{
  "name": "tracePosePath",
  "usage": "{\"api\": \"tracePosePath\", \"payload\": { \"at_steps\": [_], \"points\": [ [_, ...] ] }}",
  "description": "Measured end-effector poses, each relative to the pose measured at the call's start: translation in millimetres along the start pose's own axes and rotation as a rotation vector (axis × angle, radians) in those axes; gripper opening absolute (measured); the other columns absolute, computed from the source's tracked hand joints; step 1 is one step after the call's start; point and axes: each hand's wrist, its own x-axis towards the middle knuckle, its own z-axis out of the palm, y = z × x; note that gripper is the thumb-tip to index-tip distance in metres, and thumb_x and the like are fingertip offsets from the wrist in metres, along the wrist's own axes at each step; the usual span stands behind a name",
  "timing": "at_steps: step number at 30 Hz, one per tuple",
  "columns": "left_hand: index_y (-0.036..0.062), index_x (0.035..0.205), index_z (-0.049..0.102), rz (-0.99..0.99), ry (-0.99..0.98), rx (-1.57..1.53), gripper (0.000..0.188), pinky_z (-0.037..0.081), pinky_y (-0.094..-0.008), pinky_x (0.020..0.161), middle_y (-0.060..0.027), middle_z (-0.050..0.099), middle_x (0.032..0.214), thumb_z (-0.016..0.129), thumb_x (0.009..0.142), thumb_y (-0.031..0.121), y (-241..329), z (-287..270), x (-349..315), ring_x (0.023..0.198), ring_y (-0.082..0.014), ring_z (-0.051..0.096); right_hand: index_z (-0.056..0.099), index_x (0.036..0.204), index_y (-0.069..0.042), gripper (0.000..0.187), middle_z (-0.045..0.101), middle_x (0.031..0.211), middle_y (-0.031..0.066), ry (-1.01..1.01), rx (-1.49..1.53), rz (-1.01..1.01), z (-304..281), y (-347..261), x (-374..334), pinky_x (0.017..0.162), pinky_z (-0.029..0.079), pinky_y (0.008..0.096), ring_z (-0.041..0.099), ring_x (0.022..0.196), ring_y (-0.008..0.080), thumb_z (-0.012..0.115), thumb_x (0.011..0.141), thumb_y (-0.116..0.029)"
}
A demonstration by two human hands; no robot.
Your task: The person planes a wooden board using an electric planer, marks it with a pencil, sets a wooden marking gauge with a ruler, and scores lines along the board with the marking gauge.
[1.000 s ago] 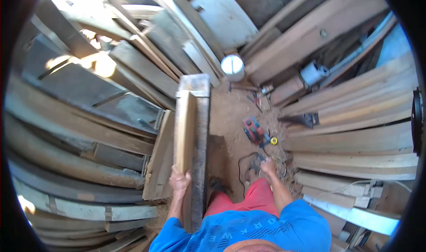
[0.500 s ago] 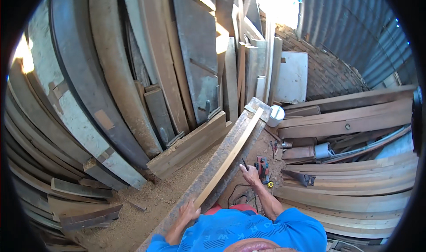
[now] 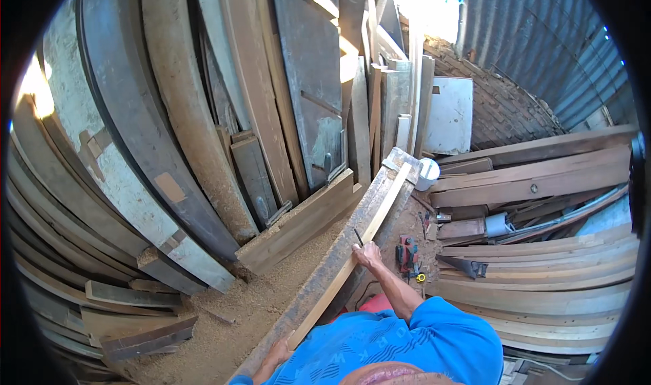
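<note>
A long, light wooden strip (image 3: 332, 289) lies lengthwise on a weathered workbench plank (image 3: 303, 302). At the strip's near end, my left hand (image 3: 278, 352) is closed on its edge, partly hidden by my shirt. My right hand (image 3: 368, 255) is over the middle of the strip, its fingers pinched round a thin dark pencil-like stick (image 3: 358, 236). That stick points up and away from the hand; its exact kind is too small to tell.
A red and black power tool (image 3: 407, 255) and a yellow tape measure (image 3: 420, 277) lie on the ground right of the bench. A white bucket (image 3: 427, 173) stands by its far end. A handsaw (image 3: 462, 266) rests on stacked boards at right. Tall planks (image 3: 163, 114) lean at left.
My right hand has moved left from beside the bench onto the strip, carrying the dark stick. My left hand has slid nearer to me along the strip. The view has shifted slightly.
</note>
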Motion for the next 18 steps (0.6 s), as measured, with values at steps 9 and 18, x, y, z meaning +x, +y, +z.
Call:
{"api": "tracePosePath", "payload": {
  "at_steps": [9,18],
  "points": [
    [0.019,0.146,0.057,-0.002,0.009,0.165,0.08,0.052,-0.0497,0.102,-0.0244,0.072,0.119,0.078,0.069,0.028,-42.7,30.0,26.0,0.113,-0.042,0.068,0.072,0.111,0.007,0.061,0.069,0.118,0.0321,-0.052,0.065,-0.068,-12.1,3.1,-3.6,0.097,0.055,0.0516,0.067,0.113,0.0458,0.069,0.085,-0.048],
    [0.0151,0.136,0.064,-0.025,0.185,0.191,0.074,0.054,-0.0484,0.098,-0.0225,0.073,0.114,0.078,0.065,0.03,-17.0,48.2,11.4,0.111,-0.04,0.069,0.071,0.117,0.007,0.066,0.066,0.126,0.0317,-0.058,0.065,-0.121,-6.2,17.7,4.5,0.102,0.053,0.0506,0.064,0.12,0.0456,0.067,0.088,-0.052]
  ]
}}
